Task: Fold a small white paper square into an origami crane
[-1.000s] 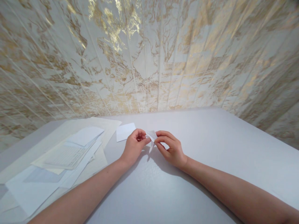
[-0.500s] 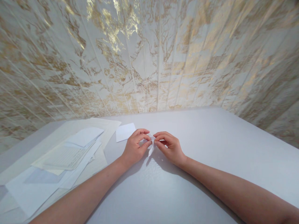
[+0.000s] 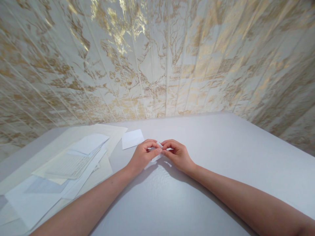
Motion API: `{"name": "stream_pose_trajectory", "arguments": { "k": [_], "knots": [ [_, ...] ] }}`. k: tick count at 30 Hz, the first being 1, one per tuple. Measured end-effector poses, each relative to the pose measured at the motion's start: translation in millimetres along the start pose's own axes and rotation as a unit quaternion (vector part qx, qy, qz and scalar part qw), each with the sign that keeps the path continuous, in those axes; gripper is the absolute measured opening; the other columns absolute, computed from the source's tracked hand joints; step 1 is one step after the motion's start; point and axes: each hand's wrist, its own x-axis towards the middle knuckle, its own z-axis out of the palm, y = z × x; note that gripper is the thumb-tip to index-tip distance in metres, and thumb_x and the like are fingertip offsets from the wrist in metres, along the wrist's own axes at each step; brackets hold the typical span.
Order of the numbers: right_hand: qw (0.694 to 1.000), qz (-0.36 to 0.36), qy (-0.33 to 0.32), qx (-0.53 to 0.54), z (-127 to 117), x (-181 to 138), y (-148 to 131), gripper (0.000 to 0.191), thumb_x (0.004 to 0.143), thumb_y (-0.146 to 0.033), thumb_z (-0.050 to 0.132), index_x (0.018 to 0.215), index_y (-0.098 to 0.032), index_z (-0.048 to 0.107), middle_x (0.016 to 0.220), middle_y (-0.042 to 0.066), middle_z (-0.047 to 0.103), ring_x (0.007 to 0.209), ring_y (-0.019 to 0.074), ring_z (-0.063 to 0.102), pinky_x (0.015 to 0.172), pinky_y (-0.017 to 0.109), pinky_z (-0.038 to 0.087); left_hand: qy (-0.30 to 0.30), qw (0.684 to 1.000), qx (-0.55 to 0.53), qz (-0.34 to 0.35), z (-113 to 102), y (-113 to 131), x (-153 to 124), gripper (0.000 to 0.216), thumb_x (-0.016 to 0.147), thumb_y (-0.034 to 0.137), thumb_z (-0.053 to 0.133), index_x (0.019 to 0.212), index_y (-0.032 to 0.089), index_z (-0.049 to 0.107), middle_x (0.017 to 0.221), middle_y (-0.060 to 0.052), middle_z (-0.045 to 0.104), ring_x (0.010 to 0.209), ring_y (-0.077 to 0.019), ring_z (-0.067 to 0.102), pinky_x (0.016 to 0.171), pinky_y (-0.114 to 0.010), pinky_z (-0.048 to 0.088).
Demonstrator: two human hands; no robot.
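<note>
Just below the middle of the frame, both hands meet over a small folded piece of white paper (image 3: 157, 154). The left hand (image 3: 142, 155) and the right hand (image 3: 177, 155) each pinch it between thumb and curled fingers, fingertips nearly touching one another. Most of the paper is hidden inside the two grips; only a short white edge shows between the thumbs and a little corner pokes out underneath, close over the smooth pale grey tabletop (image 3: 221, 157).

To my eye this is a fine crease being pressed. Doing it well would mean keeping the edges lined up before bearing down, then running the thumb pads along the fold from one end to the other instead of squeezing at a single spot. With a piece this small the layers could easily slip, so a firm, even pinch on both sides matters. Lowering it flat onto the table would give a sharper line.

Just left of the hands and a little higher lies a blank white paper square (image 3: 132, 138), apart from them. Further toward the left edge of the frame sits a loose spread of white and cream sheets (image 3: 71, 164), some overlapping. Behind the table runs a white wall with gold marbling (image 3: 159, 59).
</note>
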Motion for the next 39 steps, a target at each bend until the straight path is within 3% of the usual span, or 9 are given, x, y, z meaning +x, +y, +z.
{"name": "stream_pose_trajectory", "arguments": {
  "k": [3,12,18,25,35,39],
  "knots": [
    [1.000,-0.005,0.009,-0.015,0,0,-2,0.012,0.072,-0.025,0.061,0.064,-0.017,0.059,0.083,0.007,0.062,0.080,0.0167,0.058,0.061,0.026,0.050,0.013,0.999,0.032,0.022,0,-1,1,0.011,0.064,0.027,0.063,0.068,0.017,0.064,0.090,-0.007,0.060,0.086,-0.0198,0.057,0.065,-0.026,0.047],
    [1.000,0.029,-0.004,-0.009,0,0,-7,0.014,0.071,-0.027,0.060,0.063,-0.016,0.057,0.086,0.008,0.061,0.079,0.0155,0.057,0.059,0.024,0.048,0.029,0.993,0.086,0.079,1,-3,1,0.009,0.071,0.020,0.055,0.069,0.017,0.064,0.087,-0.006,0.061,0.080,-0.0164,0.059,0.064,-0.025,0.048],
    [0.993,0.082,-0.037,0.074,0,1,-6,0.016,0.071,-0.029,0.058,0.063,-0.016,0.053,0.083,0.005,0.061,0.076,0.0145,0.057,0.061,0.025,0.046,-0.011,0.988,0.075,0.135,-3,-2,2,0.013,0.072,0.020,0.057,0.083,0.018,0.064,0.099,-0.009,0.060,0.094,-0.0189,0.057,0.080,-0.032,0.045],
    [0.993,0.069,-0.033,0.088,1,1,-6,0.021,0.072,-0.035,0.059,0.062,-0.016,0.054,0.089,0.007,0.061,0.086,0.0169,0.056,0.070,0.028,0.045,0.000,0.991,0.065,0.120,-2,-2,2,0.007,0.072,0.020,0.058,0.077,0.018,0.063,0.099,-0.008,0.059,0.094,-0.0190,0.056,0.084,-0.034,0.044],
    [0.990,0.062,-0.067,0.104,-4,2,-9,0.026,0.072,-0.042,0.060,0.064,-0.017,0.054,0.090,0.007,0.061,0.088,0.0184,0.056,0.073,0.031,0.045,-0.056,0.995,-0.010,0.088,-12,-2,4,0.012,0.075,0.022,0.054,0.077,0.018,0.066,0.101,-0.008,0.059,0.095,-0.0192,0.057,0.086,-0.034,0.043],
    [0.983,0.079,-0.092,0.138,-5,3,-6,0.027,0.071,-0.042,0.062,0.066,-0.017,0.054,0.091,0.007,0.060,0.084,0.0172,0.056,0.071,0.031,0.044,-0.047,0.988,0.052,0.139,-15,0,6,0.007,0.072,0.020,0.058,0.072,0.018,0.065,0.097,-0.008,0.060,0.092,-0.0187,0.057,0.086,-0.035,0.043]
  ]
}}
